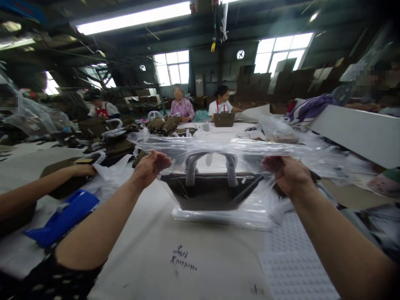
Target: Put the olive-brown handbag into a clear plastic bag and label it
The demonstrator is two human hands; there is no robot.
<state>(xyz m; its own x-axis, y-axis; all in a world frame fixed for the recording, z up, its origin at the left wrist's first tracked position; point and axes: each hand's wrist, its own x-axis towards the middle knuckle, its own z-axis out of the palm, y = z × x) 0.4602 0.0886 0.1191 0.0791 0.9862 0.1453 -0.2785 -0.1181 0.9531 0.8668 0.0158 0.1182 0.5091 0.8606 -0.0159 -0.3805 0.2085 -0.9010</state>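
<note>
My left hand [152, 164] and my right hand [289, 173] grip the two sides of a clear plastic bag [215, 146], stretching its upper part wide between them. Within or behind the film stands a dark brown handbag [209, 196], its raised handles wrapped in pale padding. The see-through film makes it hard to tell how far the handbag sits inside. Fingertips of both hands are partly blurred by the plastic. Just below the handbag lies flat clear plastic [218, 217] on the white table [150, 266].
A co-worker's hand [84, 170] touches a dark bag at left, near a blue object [67, 214]. Printed sheets [293, 266] lie at right. Piled brown handbags [108, 143] sit at far left. Other people work across the table. A white panel [356, 129] slants at right.
</note>
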